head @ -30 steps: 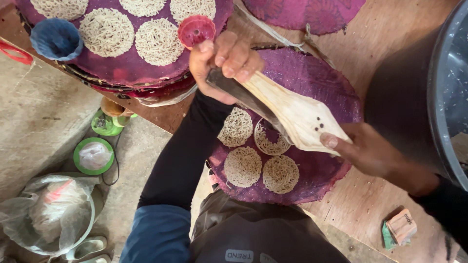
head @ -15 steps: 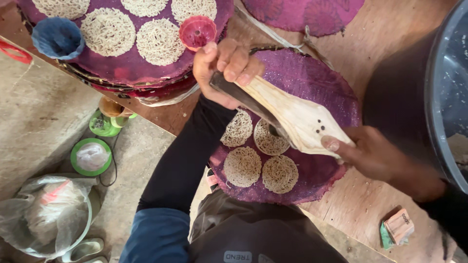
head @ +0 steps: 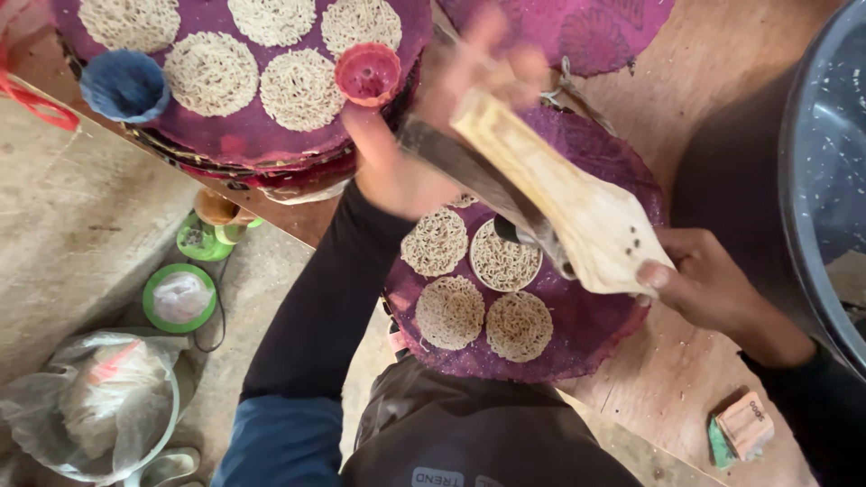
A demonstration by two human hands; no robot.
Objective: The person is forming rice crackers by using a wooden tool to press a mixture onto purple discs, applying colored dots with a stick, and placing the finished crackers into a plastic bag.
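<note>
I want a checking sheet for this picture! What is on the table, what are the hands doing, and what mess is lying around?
Surface: bare wooden table.
Job's things: wooden press above a purple woven mat bearing round noodle nests.
Clutter: stacked mats with nests, blue cup, red cup, small blocks, dark basin.
Hands: left hand, blurred, grips the press's far end; right hand holds its near end.
Cables: thin dark cord on the floor.
Surroundings: green-lidded tubs, plastic bag on concrete floor.
</note>
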